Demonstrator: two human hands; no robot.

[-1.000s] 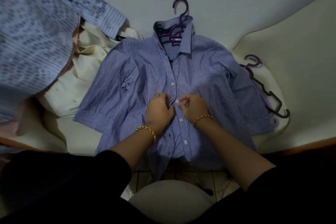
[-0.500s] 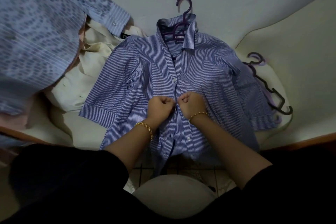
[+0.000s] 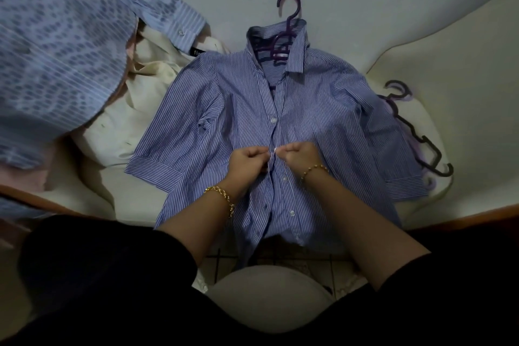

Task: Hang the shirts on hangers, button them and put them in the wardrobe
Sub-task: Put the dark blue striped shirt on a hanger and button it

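A blue-and-white striped shirt (image 3: 224, 109) lies flat on the bed, front up, with a purple hanger (image 3: 286, 22) inside its collar. My left hand (image 3: 247, 163) pinches the left edge of the button placket at mid-chest. My right hand (image 3: 300, 154) pinches the opposite edge, and a small white button shows between the two sets of fingertips. One button above them sits fastened; the buttons below lie loose, with the placket gaping towards the hem.
A cream shirt (image 3: 151, 84) and a light-blue patterned shirt (image 3: 59, 45) are heaped at the left. Several spare purple hangers (image 3: 415, 132) lie at the right by a cream pillow (image 3: 463, 70). The bed's wooden edge (image 3: 463, 218) runs along the front.
Both hands have stayed together at the same mid-chest button, working the placket edges. The view has shifted slightly, so the shirt sits a little higher in frame.
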